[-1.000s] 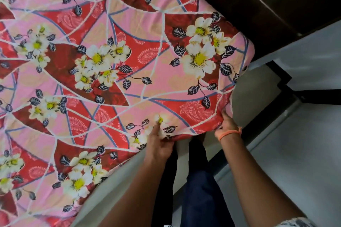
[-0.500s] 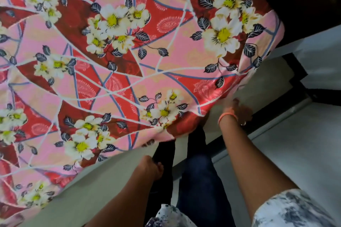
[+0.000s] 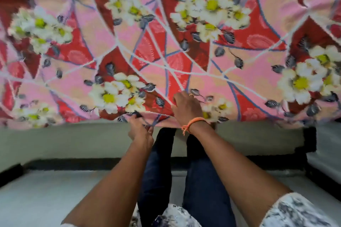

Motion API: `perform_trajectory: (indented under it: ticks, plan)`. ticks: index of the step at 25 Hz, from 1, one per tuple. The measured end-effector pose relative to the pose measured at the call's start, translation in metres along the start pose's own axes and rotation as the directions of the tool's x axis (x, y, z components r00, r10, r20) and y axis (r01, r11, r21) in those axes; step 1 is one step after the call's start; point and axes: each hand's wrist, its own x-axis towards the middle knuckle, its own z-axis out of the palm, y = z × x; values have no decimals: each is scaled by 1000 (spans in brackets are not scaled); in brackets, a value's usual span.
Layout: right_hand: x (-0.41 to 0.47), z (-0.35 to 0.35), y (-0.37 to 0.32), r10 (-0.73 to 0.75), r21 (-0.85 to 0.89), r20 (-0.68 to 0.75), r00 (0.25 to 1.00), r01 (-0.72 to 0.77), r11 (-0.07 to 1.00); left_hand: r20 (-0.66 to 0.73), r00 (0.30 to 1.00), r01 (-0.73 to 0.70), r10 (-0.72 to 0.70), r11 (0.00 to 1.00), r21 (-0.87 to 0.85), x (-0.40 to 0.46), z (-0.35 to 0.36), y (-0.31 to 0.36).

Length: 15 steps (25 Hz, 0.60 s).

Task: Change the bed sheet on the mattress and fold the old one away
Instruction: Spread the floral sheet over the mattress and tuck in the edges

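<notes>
A pink and red bed sheet point(image 3: 184, 46) with white flowers covers the top of the mattress point(image 3: 73, 140), whose pale grey side shows below the sheet's hem. My left hand point(image 3: 141, 132) pinches the sheet's hem at the mattress edge, fingers curled on the cloth. My right hand point(image 3: 186, 108), with an orange thread on the wrist, lies on top of the sheet just right of the left hand, fingers bent and pressing into the cloth. The picture is blurred by motion.
My legs in dark trousers point(image 3: 184, 180) stand against the mattress side. A black bed frame strip point(image 3: 83, 164) runs under the mattress. Pale floor point(image 3: 46, 199) spreads on both sides of me.
The view has swung from the mattress corner to face its long side. My left hand rose from below and took the hem. My right hand moved from under the corner onto the sheet's top.
</notes>
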Motion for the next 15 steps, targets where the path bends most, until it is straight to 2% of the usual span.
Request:
perform_trajectory:
  ticks: [3, 4, 6, 7, 8, 10, 12, 15]
  plan:
    - [23, 15, -41, -118, -96, 170, 978, 135, 986, -21, 991, -125, 129, 983, 132, 14, -10, 20]
    - [29, 19, -51, -134, -95, 198, 971, 155, 983, -4, 992, -123, 124, 989, 81, 14, -8, 24]
    - [37, 34, -81, -187, -56, 237, 953, 205, 977, 38, 999, -26, 31, 990, -136, 20, -13, 31]
    - [39, 40, -94, -198, -45, 232, 952, 214, 976, 129, 992, 52, -16, 959, -278, 24, -16, 30]
    - [41, 46, -107, -198, -43, 211, 957, 212, 976, 272, 961, 170, -57, 895, -412, 26, -18, 27]
    - [48, 56, -129, -222, -4, 164, 961, 226, 974, 522, 852, 359, -37, 767, -532, 29, -28, 13]
    - [58, 63, -145, -277, 27, 181, 944, 277, 961, 597, 802, 444, -4, 674, -590, 32, -39, -5]
    - [57, 88, -164, -362, -209, 338, 868, 445, 871, 585, 810, 478, 45, 527, -702, 51, -60, -44]
